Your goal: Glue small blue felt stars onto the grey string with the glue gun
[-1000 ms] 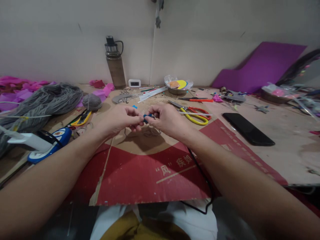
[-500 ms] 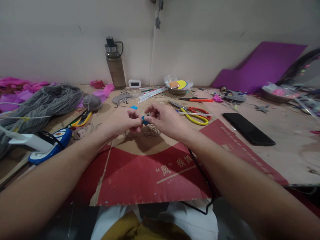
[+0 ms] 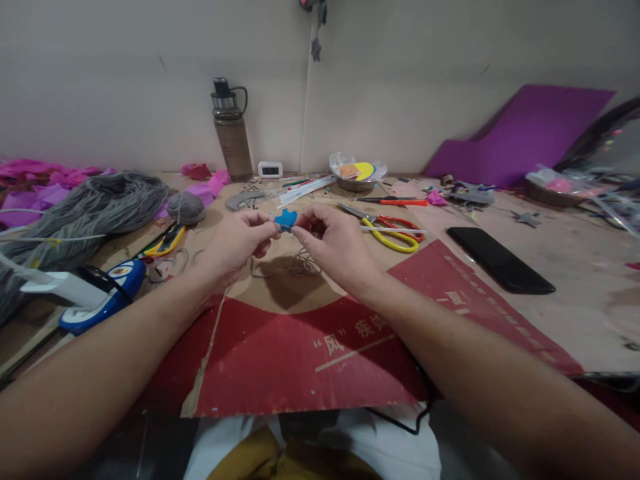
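Note:
A small blue star-shaped piece [image 3: 286, 219] is held up between my two hands over the cardboard. My left hand [image 3: 246, 235] pinches its left edge between thumb and fingertips. On the other side, my right hand [image 3: 330, 239] has thumb and forefinger closed on its right edge. A darker layer shows along the lower edge of the blue piece; whether it is a second piece I cannot tell. Loose grey yarn [image 3: 305, 264] lies in loops on the cardboard below. Scissors with yellow and red handles [image 3: 395, 235] lie just right of my right hand.
Red-printed cardboard [image 3: 300, 360] covers the table front. Left are a grey yarn skein [image 3: 105, 207], a yarn ball [image 3: 186, 208], a yellow cutter [image 3: 167, 240] and a blue power strip [image 3: 105, 307]. Behind stand a bottle [image 3: 233, 140] and a bowl [image 3: 356, 183]; a phone [image 3: 500, 259] lies right.
Both hands have risen slightly, and the blue piece has turned so its star outline shows. A blue piece that lay on the table behind the hands is no longer visible there.

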Demonstrator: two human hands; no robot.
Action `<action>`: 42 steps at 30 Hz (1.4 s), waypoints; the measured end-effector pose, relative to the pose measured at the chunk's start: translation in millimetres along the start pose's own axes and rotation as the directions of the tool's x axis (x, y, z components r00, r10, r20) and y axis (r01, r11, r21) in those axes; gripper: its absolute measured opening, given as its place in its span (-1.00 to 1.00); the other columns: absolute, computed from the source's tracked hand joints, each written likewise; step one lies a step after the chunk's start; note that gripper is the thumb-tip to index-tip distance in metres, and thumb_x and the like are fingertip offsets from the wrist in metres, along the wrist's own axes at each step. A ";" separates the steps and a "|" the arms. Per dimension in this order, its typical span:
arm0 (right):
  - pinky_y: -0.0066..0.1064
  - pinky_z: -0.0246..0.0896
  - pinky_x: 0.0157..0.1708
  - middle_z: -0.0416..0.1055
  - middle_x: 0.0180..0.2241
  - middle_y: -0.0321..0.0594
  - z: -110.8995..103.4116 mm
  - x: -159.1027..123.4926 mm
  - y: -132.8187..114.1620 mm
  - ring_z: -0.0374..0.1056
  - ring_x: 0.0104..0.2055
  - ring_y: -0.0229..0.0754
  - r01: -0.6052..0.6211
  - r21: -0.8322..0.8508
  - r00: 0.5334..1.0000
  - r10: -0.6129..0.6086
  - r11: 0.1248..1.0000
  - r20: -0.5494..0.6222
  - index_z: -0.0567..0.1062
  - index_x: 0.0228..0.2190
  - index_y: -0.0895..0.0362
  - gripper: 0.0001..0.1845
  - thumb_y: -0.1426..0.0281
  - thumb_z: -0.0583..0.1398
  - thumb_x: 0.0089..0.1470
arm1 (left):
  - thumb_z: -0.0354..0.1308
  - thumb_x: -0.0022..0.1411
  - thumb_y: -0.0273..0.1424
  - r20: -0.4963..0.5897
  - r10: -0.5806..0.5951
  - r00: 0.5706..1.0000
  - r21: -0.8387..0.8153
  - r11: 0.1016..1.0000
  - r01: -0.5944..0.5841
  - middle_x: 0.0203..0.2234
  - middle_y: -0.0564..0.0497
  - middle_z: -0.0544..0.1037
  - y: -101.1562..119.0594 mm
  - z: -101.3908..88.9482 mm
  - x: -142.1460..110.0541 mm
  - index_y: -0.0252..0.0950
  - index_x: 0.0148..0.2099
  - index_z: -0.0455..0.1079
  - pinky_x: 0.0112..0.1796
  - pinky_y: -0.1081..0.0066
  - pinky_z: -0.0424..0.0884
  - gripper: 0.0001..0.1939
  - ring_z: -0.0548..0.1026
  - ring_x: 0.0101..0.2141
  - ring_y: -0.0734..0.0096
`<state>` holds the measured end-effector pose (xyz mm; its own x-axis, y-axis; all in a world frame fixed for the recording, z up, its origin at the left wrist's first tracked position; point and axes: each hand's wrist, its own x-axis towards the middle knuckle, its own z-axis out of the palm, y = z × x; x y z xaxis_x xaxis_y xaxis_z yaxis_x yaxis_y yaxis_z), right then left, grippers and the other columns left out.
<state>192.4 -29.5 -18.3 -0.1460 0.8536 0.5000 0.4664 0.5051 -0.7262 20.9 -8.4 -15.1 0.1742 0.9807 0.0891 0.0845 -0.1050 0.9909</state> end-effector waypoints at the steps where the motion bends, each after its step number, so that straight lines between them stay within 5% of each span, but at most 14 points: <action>1: -0.37 0.13 -0.32 0.38 -0.45 -0.30 1.2 0.0 0.3 0.26 -0.39 -0.27 -0.016 0.037 1.000 0.016 0.999 -0.005 0.44 -0.43 0.12 -0.96 0.43 0.19 0.06 | 0.26 -0.04 -0.44 -0.012 0.000 1.000 -0.005 1.000 0.000 -0.62 0.08 0.39 0.1 0.7 -0.2 -0.31 -0.46 0.40 -0.63 0.51 0.05 -0.92 0.20 -0.66 0.63; 13: -0.45 0.07 -0.50 0.31 -0.49 -0.38 19.5 3.6 8.9 0.15 -0.49 -0.35 -0.322 0.456 0.933 0.360 0.830 0.004 0.32 -0.41 0.09 -0.73 0.28 0.31 -0.09 | 0.27 -0.02 -0.41 -0.085 0.039 0.996 -0.026 0.999 -0.042 -0.59 0.08 0.42 2.4 7.7 -4.5 -0.31 -0.42 0.39 -0.62 0.51 0.08 -0.89 0.24 -0.65 0.62; 21: -0.43 0.03 -0.52 0.25 -0.56 -0.42 18.8 3.3 3.0 0.10 -0.54 -0.36 -0.346 0.552 0.925 0.375 0.758 0.064 0.37 -0.48 0.11 -0.80 0.31 0.29 -0.07 | 0.26 -0.02 -0.43 -0.098 0.068 0.993 -0.007 0.998 -0.069 -0.63 0.13 0.35 5.0 11.7 -7.9 -0.30 -0.41 0.38 -0.61 0.50 0.08 -0.90 0.22 -0.65 0.61; 28: -0.41 0.03 -0.51 0.20 -0.56 -0.42 19.5 4.3 4.2 0.08 -0.55 -0.35 -0.348 0.458 0.930 0.364 0.818 0.057 0.32 -0.47 0.09 -0.81 0.29 0.24 0.00 | 0.25 0.01 -0.44 -0.093 0.091 0.991 -0.004 0.996 -0.092 -0.61 0.11 0.38 4.2 13.0 -9.7 -0.29 -0.41 0.37 -0.59 0.50 0.11 -0.91 0.24 -0.63 0.60; 37: -0.45 0.00 -0.55 0.25 -0.54 -0.39 18.8 5.3 3.6 0.04 -0.57 -0.38 -0.355 0.514 0.923 0.380 0.781 0.060 0.33 -0.51 0.10 -0.83 0.32 0.24 -0.07 | 0.26 0.02 -0.43 -0.081 0.115 0.990 0.000 0.993 -0.116 -0.62 0.12 0.37 1.4 14.1 -8.9 -0.30 -0.39 0.39 -0.58 0.50 0.14 -0.90 0.25 -0.63 0.60; 42: -0.44 0.00 -0.54 0.30 -0.53 -0.38 15.8 5.0 4.0 0.08 -0.55 -0.37 -0.329 0.474 0.932 0.362 0.817 0.023 0.34 -0.52 0.11 -0.84 0.35 0.24 -0.11 | 0.24 0.06 -0.38 0.000 0.099 0.995 0.035 0.994 -0.099 -0.64 0.09 0.38 0.9 11.6 -7.6 -0.32 -0.39 0.42 -0.54 0.50 0.18 -0.90 0.28 -0.60 0.56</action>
<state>179.8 -21.2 -26.1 0.0125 0.9812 0.1926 0.0153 0.1924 -0.9812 31.0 -17.8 -16.1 0.1812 0.9655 0.1868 0.1015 -0.2072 0.9730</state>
